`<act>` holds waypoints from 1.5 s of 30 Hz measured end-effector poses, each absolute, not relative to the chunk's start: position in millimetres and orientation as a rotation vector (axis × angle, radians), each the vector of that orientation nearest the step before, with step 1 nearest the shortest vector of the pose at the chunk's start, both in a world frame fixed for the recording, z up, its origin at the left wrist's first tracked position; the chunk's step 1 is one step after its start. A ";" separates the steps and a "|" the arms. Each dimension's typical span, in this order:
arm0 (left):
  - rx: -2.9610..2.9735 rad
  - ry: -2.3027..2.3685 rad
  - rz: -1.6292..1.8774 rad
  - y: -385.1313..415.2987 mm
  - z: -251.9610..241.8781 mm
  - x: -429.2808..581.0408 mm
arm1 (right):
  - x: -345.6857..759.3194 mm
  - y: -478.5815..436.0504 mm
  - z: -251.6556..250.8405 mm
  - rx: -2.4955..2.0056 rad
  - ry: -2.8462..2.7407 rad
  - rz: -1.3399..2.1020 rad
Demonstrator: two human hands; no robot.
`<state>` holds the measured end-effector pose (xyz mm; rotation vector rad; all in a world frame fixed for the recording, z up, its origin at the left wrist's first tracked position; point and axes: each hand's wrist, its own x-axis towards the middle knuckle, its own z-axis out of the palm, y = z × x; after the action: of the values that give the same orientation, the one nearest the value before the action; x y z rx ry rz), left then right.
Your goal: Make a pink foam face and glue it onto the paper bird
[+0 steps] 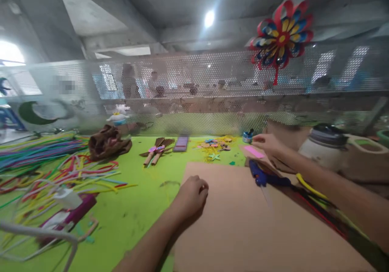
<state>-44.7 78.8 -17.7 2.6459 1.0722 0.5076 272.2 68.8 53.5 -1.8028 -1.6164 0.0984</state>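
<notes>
My left hand (193,195) rests on the left part of a large sheet of brown paper (231,227), its fingers curled in and nothing visible between them. My right hand (269,145) reaches to the far side of the table, fingers stretched out, just right of a small blue jar (247,137). Just below the right hand lies a pink paper strip (254,151). A blue hot glue gun (259,174) lies on the far right part of the brown sheet, nozzle toward me.
Pipe cleaners (60,152) and a purple power strip (82,209) with white cables cover the left. Crumpled brown paper (109,142), two brown paper bundles (154,153) and small cutouts (214,144) lie farther back. A dark-lidded jar (322,150) stands right, before a perforated screen (194,77).
</notes>
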 end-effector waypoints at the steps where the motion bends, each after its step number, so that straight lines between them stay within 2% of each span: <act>1: 2.645 1.066 0.493 77.4 -17.2 -45.6 | 261.6 43.3 52.2 -1.767 -1.764 0.189; 7: 2.620 0.981 0.446 71.4 -10.3 -48.9 | 177.0 -107.1 27.5 -1.414 -2.393 0.467; 9: 2.620 0.972 0.421 73.1 -6.2 -48.1 | 159.3 -127.9 16.0 -1.376 -2.527 0.216; 21: 2.581 1.034 0.226 73.7 23.1 -48.9 | 177.1 -125.9 -6.7 -1.398 -2.574 -0.233; 32: 2.562 0.942 0.187 31.0 27.9 -78.3 | 190.0 -123.6 -21.9 -1.311 -2.538 -0.202; 40: 2.625 1.047 0.425 53.7 24.7 -48.1 | 210.0 -121.3 -13.3 -1.468 -2.418 -0.278; 45: 2.690 0.779 0.312 49.3 23.7 -32.2 | 234.2 -138.1 3.9 -1.585 -2.458 -0.287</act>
<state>-32.2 49.3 23.7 2.6904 0.7794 0.3123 234.2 -138.1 3.9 -1.5846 -2.4581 -0.2867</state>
